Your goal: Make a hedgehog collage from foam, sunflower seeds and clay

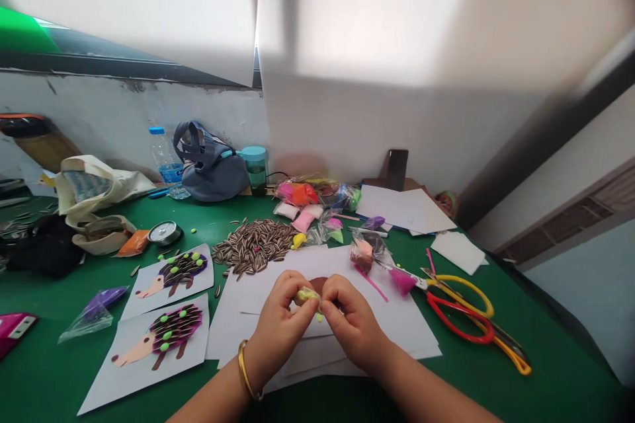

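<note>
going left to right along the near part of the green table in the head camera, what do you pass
Magenta object at the edge → clear bag of purple clay → near hedgehog picture → left hand → lump of yellow clay pinched in both hands' fingers → right hand → red-handled scissors.

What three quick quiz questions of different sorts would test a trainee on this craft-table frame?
1. True or false: both hands pinch the yellow clay together.
2. Multiple choice: the sunflower seeds lie (a) in a bowl, (b) in a loose pile on the green table, (c) inside the grey bag.
3. Fill in: the wrist of the left hand bears a gold ____.

Key:
1. True; the right hand meets the left on it.
2. b
3. bangle
</note>
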{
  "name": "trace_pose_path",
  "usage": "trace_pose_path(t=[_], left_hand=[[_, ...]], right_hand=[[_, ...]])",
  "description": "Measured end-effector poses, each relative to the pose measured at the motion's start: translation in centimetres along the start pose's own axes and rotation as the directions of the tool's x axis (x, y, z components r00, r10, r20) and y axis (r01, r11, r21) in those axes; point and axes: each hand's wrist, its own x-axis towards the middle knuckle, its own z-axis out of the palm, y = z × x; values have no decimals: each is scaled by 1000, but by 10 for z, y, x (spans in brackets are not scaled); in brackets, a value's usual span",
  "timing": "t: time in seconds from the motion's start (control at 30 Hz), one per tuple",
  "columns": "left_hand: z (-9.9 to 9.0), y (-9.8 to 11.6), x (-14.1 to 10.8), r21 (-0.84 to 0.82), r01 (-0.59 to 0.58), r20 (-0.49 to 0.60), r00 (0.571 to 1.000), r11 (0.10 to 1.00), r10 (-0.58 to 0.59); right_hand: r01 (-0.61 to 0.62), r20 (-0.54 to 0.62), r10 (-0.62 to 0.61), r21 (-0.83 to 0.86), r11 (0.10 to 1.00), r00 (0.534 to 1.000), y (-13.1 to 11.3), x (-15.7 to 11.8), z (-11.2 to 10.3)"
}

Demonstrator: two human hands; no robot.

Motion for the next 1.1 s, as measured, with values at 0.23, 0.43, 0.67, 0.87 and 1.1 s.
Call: trace_pose_path(t=[0.23,0.43,0.67,0.87,1.1], left_hand=[[3,0,-2,76,62,-35,998,995,-60],[-5,-7,0,-69,9,57,998,998,-5],[-4,-10,-1,-148,161,46,987,976,-156],[-4,-10,1,-156,157,75,986,975,-147],[-8,-17,0,-151,132,80,989,980,-121]], right_hand=[[82,-42,-88,-142,986,995,3,-2,0],[-55,-98,52,-30,998,994,13,2,-8],[63,-138,-90,-187,980,986,10,2,-16],[57,-27,-68,-297,953,997,11,4,-19],[36,-11,-42,-312,949,999,11,4,-18]])
